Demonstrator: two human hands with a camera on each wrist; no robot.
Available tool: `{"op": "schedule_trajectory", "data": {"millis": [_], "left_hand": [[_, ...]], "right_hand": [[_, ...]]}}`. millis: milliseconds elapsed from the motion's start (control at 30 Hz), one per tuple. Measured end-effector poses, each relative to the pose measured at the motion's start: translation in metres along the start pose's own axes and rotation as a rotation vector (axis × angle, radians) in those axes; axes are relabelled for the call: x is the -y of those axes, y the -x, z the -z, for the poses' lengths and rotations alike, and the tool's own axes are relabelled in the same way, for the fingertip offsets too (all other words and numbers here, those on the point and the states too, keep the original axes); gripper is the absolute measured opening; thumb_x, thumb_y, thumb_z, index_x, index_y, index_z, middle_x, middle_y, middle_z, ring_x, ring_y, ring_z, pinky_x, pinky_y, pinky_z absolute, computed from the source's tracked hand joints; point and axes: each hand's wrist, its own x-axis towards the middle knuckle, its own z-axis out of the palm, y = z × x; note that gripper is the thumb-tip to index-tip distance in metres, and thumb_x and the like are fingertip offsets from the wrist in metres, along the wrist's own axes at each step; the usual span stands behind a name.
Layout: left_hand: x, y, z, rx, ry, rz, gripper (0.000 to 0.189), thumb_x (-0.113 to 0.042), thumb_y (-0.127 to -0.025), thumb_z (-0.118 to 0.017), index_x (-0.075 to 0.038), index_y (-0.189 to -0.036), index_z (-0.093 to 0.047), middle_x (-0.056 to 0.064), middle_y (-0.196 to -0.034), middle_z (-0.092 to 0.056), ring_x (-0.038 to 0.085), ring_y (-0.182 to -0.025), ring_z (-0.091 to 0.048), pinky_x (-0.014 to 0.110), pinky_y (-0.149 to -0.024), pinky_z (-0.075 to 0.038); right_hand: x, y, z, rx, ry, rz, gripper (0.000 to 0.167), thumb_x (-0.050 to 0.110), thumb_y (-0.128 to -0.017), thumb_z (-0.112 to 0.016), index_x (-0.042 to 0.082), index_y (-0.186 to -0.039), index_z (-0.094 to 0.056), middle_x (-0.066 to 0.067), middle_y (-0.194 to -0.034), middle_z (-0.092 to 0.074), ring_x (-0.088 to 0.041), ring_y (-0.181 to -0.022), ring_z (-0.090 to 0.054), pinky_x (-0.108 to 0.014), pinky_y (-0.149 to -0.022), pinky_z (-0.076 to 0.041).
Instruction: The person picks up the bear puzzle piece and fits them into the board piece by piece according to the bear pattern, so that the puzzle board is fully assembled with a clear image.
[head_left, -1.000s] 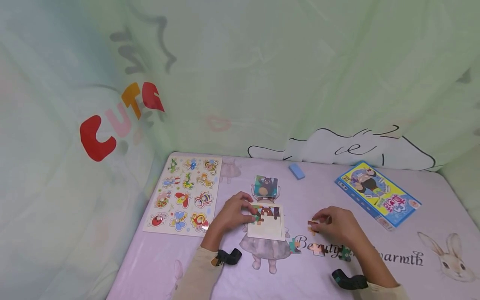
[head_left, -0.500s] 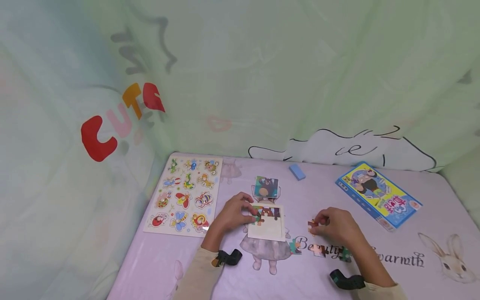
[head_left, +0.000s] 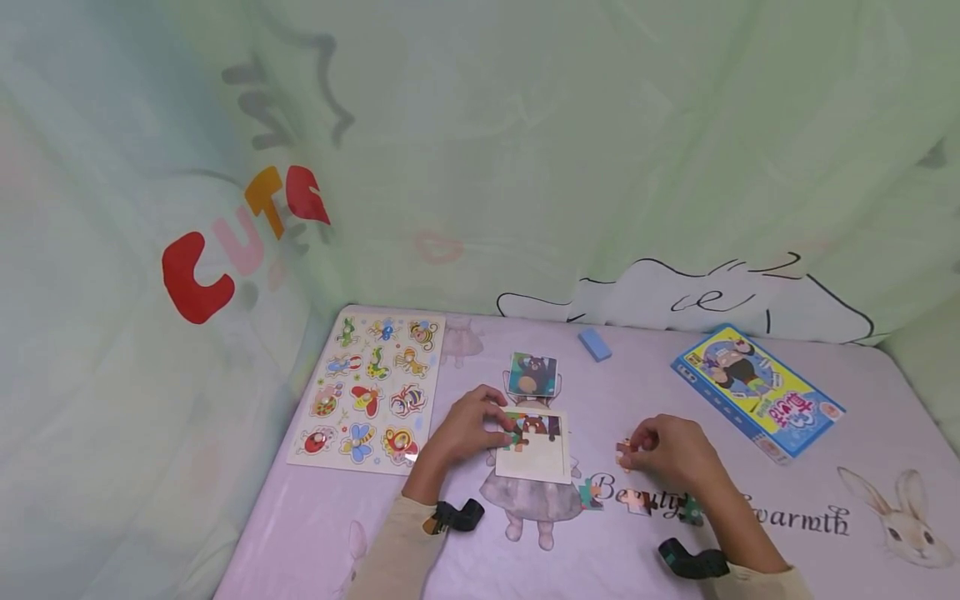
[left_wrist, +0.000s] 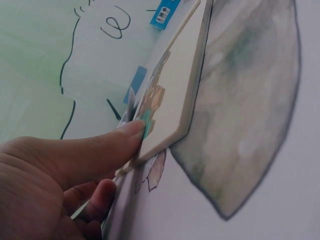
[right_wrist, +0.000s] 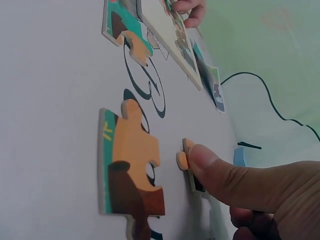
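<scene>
My left hand [head_left: 471, 425] holds the left side of a pale jigsaw tray [head_left: 536, 462]. In the left wrist view its thumb [left_wrist: 107, 150] lies on a teal puzzle piece by the tray's edge, with the other fingers curled below. Fitted pieces [head_left: 534, 423] show a brown bear along the tray's top and left. To the right, my right hand [head_left: 675, 450] pinches an orange and brown puzzle piece [right_wrist: 186, 162], partly hidden by the thumb. Nearer me lie three loose pieces: a teal one [head_left: 591, 492], an orange and brown one [right_wrist: 131, 160] and a green one [head_left: 690, 509].
Behind the tray lies a bear picture card [head_left: 532, 374]. A wooden insect board [head_left: 367, 392] sits at left. Toward the back are a small blue block [head_left: 595, 343] and a blue and yellow box [head_left: 757, 387]. A curtain [head_left: 525, 167] hangs behind the printed tablecloth [head_left: 600, 558].
The puzzle piece in my right hand has turned between the fingers, and that hand has shifted only slightly. My left hand stays on the tray.
</scene>
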Motion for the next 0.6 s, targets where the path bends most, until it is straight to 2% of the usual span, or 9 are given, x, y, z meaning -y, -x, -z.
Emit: {"op": "schedule_trajectory", "data": {"millis": [333,600], "left_hand": [[0.001,0.000,-0.001,0.001,0.011,0.006,0.010,-0.016,-0.082,-0.085,-0.015,-0.090,-0.080,0.001,-0.126,-0.061,0.021,-0.121,-0.055,0.041,-0.108,-0.042],[-0.002,0.001,0.001,0.000,0.000,0.001,0.010,-0.017,-0.082,-0.085,-0.015,-0.090,-0.080,0.001,-0.125,-0.061,0.021,-0.120,-0.056,0.040,-0.107,-0.042]], "right_hand": [[0.006,0.001,-0.001,-0.032,-0.035,0.025,0.026,0.027,-0.077,-0.090,0.013,-0.084,-0.069,-0.002,-0.079,-0.060,-0.021,-0.080,-0.053,-0.031,-0.066,-0.041],[0.021,-0.002,-0.002,-0.025,-0.131,0.070,0.021,0.029,-0.082,-0.086,0.014,-0.088,-0.072,-0.001,-0.084,-0.062,-0.021,-0.087,-0.055,-0.029,-0.070,-0.046]]}}
